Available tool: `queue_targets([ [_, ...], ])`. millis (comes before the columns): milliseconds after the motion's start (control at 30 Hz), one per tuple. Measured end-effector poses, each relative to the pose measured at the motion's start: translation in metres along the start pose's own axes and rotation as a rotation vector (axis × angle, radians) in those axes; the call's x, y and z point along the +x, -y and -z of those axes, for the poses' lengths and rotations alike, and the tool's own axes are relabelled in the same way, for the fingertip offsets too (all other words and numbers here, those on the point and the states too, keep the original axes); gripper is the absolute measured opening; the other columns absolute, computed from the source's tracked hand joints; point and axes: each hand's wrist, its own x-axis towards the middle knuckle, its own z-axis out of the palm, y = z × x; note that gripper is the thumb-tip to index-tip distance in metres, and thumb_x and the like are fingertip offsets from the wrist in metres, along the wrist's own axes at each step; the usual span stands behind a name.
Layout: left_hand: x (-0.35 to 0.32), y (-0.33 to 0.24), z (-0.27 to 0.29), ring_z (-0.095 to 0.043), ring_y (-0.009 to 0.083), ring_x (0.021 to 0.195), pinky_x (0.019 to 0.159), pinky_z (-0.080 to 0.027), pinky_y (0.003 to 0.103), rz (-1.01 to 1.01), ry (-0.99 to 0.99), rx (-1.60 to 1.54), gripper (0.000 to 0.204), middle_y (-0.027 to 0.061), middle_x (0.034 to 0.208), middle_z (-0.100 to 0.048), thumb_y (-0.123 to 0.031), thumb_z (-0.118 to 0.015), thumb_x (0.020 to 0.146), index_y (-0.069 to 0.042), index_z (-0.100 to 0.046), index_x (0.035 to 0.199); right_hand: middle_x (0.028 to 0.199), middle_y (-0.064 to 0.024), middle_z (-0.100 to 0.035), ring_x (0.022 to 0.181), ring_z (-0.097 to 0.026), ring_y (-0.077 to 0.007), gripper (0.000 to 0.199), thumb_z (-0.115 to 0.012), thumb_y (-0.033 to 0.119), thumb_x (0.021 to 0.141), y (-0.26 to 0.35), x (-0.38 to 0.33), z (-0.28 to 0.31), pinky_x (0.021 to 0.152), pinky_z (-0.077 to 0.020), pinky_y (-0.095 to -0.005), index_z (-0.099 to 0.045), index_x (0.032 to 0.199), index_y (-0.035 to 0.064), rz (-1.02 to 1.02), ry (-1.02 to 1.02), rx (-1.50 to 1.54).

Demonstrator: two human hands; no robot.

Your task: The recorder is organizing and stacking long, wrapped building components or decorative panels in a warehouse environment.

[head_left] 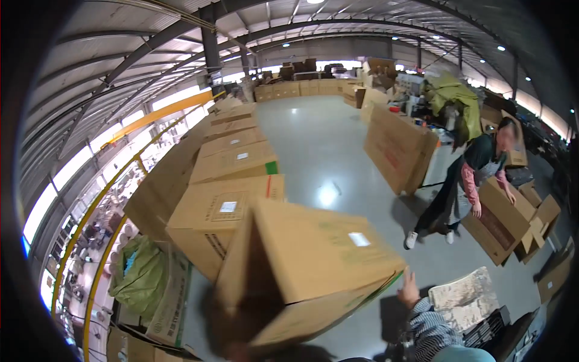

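Note:
Right in front of me a large brown cardboard box point(322, 250) is tilted, its open end facing left and its left part smeared by motion. A white label and green print mark its upper face. My right hand point(409, 291), in a striped sleeve, holds the box at its right corner, with the fingers pointing up along the edge. Under the lower left of the box, my left hand point(238, 350) is a dark blur, and its fingers cannot be made out. Just behind stands a closed cardboard box point(202, 202) with a white label.
More boxes point(235, 158) run in a row along the yellow railing point(90, 220). A carton point(175, 295) with a green sack point(142, 277) stands at left. On the right, a person point(473, 181) bends over a cardboard box point(497, 223). A stained board point(464, 298) lies near my right arm.

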Motion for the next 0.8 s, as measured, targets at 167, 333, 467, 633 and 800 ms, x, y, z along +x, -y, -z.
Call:
queue_targets([
  [167, 0.125, -0.145, -0.021, -0.057, 0.0275, 0.125, 0.106, -0.044, 0.037, -0.673, 0.647, -1.024, 0.043, 0.0138, 0.138, -0.056, -0.01, -0.065, 0.092, -0.003, -0.057, 0.134, 0.133, -0.0213, -0.051, 0.113, -0.057, -0.035, 0.069, -0.065, -0.007, 0.078, 0.12, -0.045, 0.07, 0.098, -0.0478, -0.0399, -0.041, 0.142, 0.0004, 0.177, -0.277, 0.477],
  [333, 0.261, -0.217, 0.076, -0.056, 0.0348, 0.123, 0.106, -0.044, 0.043, -0.94, 0.374, -1.51, 0.046, 0.0198, 0.129, -0.061, -0.002, -0.064, 0.087, 0.001, -0.057, 0.133, 0.124, -0.0165, -0.057, 0.12, -0.056, -0.0299, 0.046, -0.068, 0.001, 0.073, 0.073, -0.179, 0.02, 0.096, -0.0481, -0.0386, -0.059, 0.117, -0.0055, -0.025, 0.06, 0.241],
  [467, 0.311, -0.255, 0.163, -0.06, 0.0361, 0.119, 0.101, -0.046, 0.051, -1.346, 0.452, -2.109, 0.021, 0.0199, 0.118, -0.066, -0.006, -0.061, 0.091, 0.004, -0.064, 0.109, 0.118, -0.0211, -0.058, 0.1, -0.064, -0.0354, 0.054, -0.073, 0.008, 0.071, 0.094, -0.261, 0.044, 0.083, -0.0551, -0.0387, -0.059, 0.122, -0.002, -0.249, 0.148, 0.29],
  [633, 0.237, -0.352, 0.216, -0.064, 0.0331, 0.106, 0.097, -0.047, 0.046, -1.525, 0.459, -2.519, 0.023, 0.0211, 0.122, -0.063, -0.008, -0.056, 0.095, 0.0, -0.064, 0.114, 0.134, -0.0217, -0.052, 0.121, -0.055, -0.0348, 0.051, -0.072, 0.005, 0.077, 0.03, -0.376, 0.078, 0.1, -0.0477, -0.0355, -0.057, 0.126, -0.0034, -0.451, -0.054, 0.232],
  [800, 0.088, -0.435, 0.275, -0.061, 0.0309, 0.112, 0.101, -0.045, 0.044, -1.451, 0.568, -2.979, 0.028, 0.0191, 0.125, -0.062, -0.008, -0.056, 0.093, 0.0, -0.061, 0.12, 0.143, -0.0128, -0.042, 0.121, -0.052, -0.0248, 0.059, -0.069, -0.009, 0.08, 0.055, -0.515, 0.176, 0.1, -0.0487, -0.0348, -0.049, 0.136, -0.0003, -0.989, -0.312, 0.545],
])
